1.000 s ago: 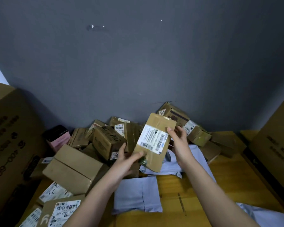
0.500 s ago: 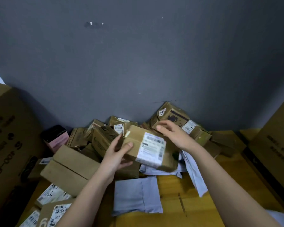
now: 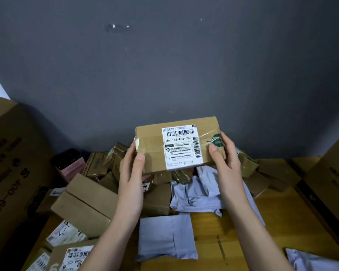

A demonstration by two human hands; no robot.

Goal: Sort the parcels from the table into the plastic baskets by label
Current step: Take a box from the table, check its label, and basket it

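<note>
A brown cardboard parcel is held up in the air with its white shipping label facing the camera, the code 15H-159-A03-030 readable. The left hand grips its left end, thumb across the taped front; the right hand grips its right end, thumb beside a green print. Below the parcel lies a heap of brown boxes and grey mailer bags on the wooden surface. Left of the parcel stands a large carton.
</note>
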